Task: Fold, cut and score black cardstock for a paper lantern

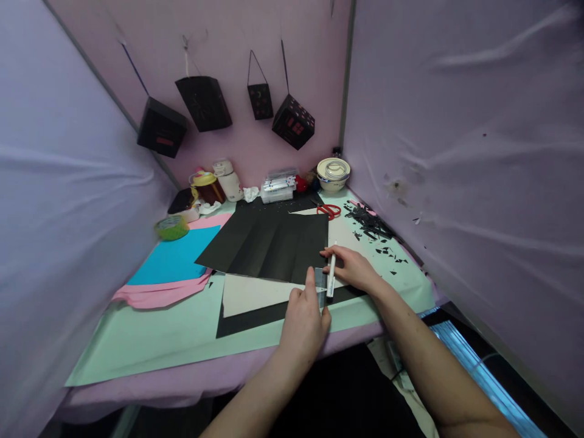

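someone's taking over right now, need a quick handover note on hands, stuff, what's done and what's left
Left hand: pressing a clear ruler flat on the black paper's near right edge.
Right hand: grip closed on a white pen, tip at the ruler's edge.
Things: the black paper, creased in folds, lies over a white sheet on the green mat. Red scissors sit behind, black scraps far right.
Done: paper folded, some cutting.
Left: no drawn line is visible along the ruler, so ruling appears unfinished.
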`<state>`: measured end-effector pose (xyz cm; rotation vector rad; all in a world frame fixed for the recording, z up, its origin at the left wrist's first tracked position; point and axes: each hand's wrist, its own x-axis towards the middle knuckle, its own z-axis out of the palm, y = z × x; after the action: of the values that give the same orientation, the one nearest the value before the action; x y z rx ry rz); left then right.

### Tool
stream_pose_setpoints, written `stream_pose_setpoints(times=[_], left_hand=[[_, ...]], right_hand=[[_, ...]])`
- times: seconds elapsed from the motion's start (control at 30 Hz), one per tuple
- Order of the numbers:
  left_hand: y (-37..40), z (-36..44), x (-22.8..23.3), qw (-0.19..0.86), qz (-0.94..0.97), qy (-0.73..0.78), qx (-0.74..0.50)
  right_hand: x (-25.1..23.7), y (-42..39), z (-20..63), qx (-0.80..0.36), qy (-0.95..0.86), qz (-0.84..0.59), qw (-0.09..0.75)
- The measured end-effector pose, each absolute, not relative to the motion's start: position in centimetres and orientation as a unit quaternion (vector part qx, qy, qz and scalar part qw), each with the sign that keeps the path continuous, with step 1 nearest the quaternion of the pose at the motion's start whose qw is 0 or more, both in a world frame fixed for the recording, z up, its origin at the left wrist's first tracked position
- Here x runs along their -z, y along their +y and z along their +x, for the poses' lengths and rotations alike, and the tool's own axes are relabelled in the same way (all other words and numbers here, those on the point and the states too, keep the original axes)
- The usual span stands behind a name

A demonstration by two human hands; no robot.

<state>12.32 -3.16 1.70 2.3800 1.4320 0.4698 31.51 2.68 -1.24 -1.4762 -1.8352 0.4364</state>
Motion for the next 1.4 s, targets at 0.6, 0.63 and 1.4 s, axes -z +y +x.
stream_pose_setpoints(times=[0.6, 0.63, 1.4], left_hand=[[-3.34, 12.66, -1.98, 0.152, 0.838, 0.506, -0.138], [-3.34, 12.68, -2.01, 0.151, 0.838, 0.505, -0.139], [-3.46, 12.57, -1.9, 0.123, 0.843, 0.504, -0.143]], right_hand=[[1.09, 2.97, 32.18, -0.261, -0.706, -0.534, 0.384], [1.11, 2.99, 32.2, -0.264, -0.705, -0.533, 0.385], [1.1, 2.85, 32.16, -0.246, -0.707, -0.543, 0.381]])
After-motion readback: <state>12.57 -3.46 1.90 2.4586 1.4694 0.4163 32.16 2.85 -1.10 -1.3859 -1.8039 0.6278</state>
